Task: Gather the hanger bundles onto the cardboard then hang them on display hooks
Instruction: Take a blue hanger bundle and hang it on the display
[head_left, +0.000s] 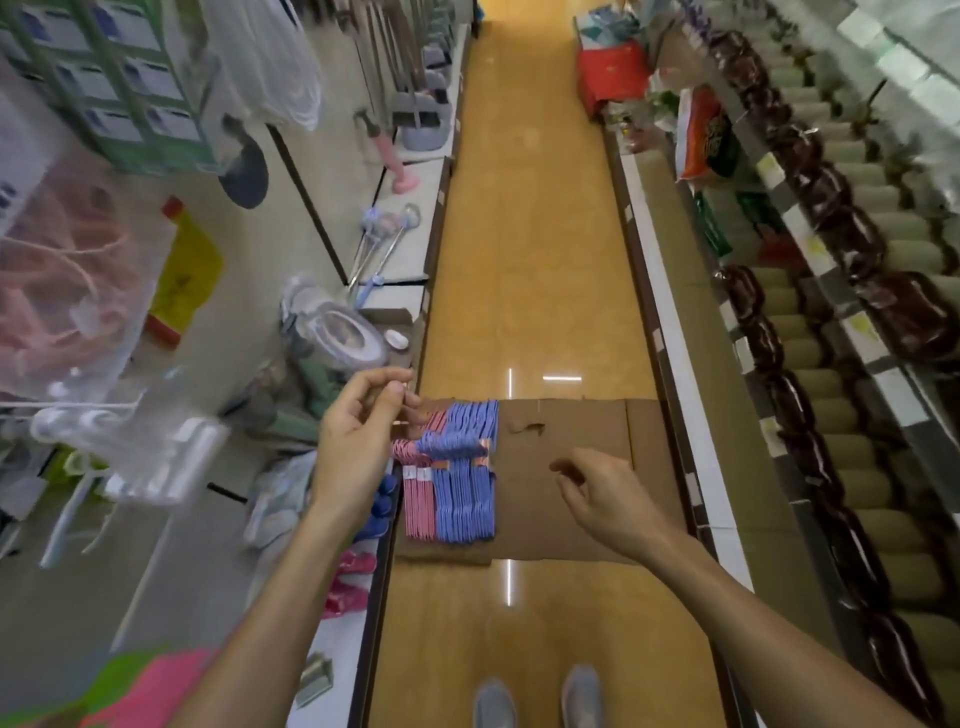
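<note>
A flat brown cardboard sheet (571, 499) lies across the aisle floor. On its left part lie blue hanger bundles (465, 483) and, beside them to the left, pink hanger bundles (418, 501). My left hand (358, 436) hovers above the cardboard's left edge with fingers loosely curled and thumb near the fingertips; nothing shows in it. My right hand (608, 499) hangs over the bare middle of the cardboard, fingers relaxed and empty. More blue hangers (382, 504) and pink hangers (348, 582) lie on the low left shelf.
Shop shelving lines both sides of the orange floor (524, 260). Left: bagged goods on hooks (78, 291), a toilet seat (337, 338), mops. Right: rows of dark packaged goods (841, 364). A red box (613, 73) stands far up the aisle. My shoes (537, 701) are near the bottom.
</note>
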